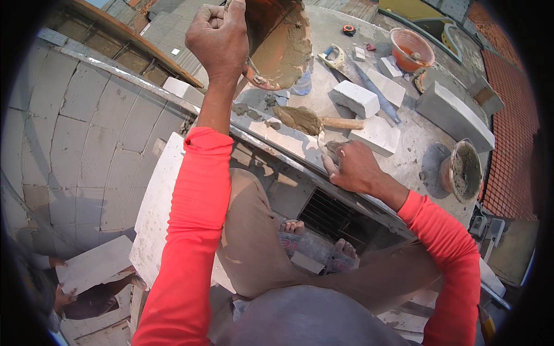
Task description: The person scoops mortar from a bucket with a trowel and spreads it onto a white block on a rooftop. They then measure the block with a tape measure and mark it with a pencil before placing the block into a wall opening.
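Note:
My left hand (222, 43) is raised and closed on the rim of an orange bucket (277, 52). The bucket is tipped so its mortar-smeared inside shows. Below it on the ledge lies a trowel (343, 123) with a wooden handle, its blade under a heap of wet mortar (297, 119). My right hand (358, 167) is by the ledge's near edge, just below the trowel handle. Its fingers are curled together beside a whitish smear; what they pinch, if anything, cannot be made out.
On the ledge (412, 161) lie pale blocks (456, 115), a handsaw (369, 86), a tape measure (348, 30), an orange bowl (412, 49) and a mortar-filled bowl (461, 171). Below are my feet and a dark grate (326, 210). A person at lower left holds a pale slab (95, 265).

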A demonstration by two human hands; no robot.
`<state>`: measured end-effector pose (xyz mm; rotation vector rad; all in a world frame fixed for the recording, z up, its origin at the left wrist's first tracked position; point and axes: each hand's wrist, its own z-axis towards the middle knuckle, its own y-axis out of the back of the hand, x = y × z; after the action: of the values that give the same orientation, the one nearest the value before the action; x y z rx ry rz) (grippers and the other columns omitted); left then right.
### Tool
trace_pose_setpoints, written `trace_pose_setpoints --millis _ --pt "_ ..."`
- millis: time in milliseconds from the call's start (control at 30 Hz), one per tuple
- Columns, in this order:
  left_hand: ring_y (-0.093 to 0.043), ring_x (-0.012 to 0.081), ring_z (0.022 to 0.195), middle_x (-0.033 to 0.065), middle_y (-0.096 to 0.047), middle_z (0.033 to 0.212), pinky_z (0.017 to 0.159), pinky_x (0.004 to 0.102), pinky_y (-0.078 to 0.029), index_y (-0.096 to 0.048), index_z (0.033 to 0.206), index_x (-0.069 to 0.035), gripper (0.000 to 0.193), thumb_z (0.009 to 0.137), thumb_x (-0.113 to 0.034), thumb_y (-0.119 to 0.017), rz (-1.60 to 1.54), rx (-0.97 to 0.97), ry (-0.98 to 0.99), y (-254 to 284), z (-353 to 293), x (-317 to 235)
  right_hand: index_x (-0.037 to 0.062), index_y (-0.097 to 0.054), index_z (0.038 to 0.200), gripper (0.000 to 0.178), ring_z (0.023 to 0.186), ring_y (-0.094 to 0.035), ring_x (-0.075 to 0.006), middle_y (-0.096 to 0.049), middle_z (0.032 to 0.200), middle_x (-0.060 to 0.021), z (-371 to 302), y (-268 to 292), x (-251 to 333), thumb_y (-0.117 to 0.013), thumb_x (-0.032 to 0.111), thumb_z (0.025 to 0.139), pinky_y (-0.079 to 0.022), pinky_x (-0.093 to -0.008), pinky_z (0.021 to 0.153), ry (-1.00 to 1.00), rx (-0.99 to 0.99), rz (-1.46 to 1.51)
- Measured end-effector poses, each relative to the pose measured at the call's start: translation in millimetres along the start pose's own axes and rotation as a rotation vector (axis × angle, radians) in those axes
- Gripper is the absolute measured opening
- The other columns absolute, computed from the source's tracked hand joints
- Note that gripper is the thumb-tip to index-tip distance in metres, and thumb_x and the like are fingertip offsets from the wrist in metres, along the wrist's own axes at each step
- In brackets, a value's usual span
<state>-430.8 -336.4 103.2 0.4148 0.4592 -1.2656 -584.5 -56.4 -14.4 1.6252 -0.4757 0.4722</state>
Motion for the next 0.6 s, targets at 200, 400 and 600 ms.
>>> trace_pose_setpoints --millis 200,400,600 --pt "-0.052 0.0100 0.071 0.0016 -0.061 0.075 0.067 0.0304 -0.043 -0.065 0.086 0.002 0.022 0.093 -0.015 -0.077 0.011 -0.049 -0.018 15 8 10 -0.0014 -0.074 0.100 0.037 0.100 -0.070 -0.0445 -0.072 0.103 -0.0276 35 -34 1 -0.079 0.028 0.078 -0.056 -0.0514 0.091 0.034 0.133 -0.110" --pt "-0.057 0.0134 0.080 0.0055 -0.065 0.084 0.075 0.0317 -0.047 -0.067 0.092 0.005 0.019 0.093 -0.012 -0.074 -0.063 -0.095 -0.083 41 33 -22 -0.0009 -0.074 0.101 0.034 0.098 -0.072 -0.0469 -0.073 0.097 -0.0306 113 -28 -7 -0.069 0.023 0.077 -0.058 -0.0554 0.086 0.039 0.083 -0.021" --pt "-0.060 0.0157 0.086 0.0084 -0.070 0.093 0.080 0.0318 -0.049 -0.069 0.098 0.007 0.018 0.093 -0.010 -0.071 -0.080 -0.150 -0.167 57 41 -47 -0.0085 -0.070 0.097 0.045 0.071 -0.068 -0.0383 -0.071 0.077 -0.0245 245 -33 21 -0.056 0.034 0.095 -0.055 -0.0496 0.069 0.011 0.174 0.071"
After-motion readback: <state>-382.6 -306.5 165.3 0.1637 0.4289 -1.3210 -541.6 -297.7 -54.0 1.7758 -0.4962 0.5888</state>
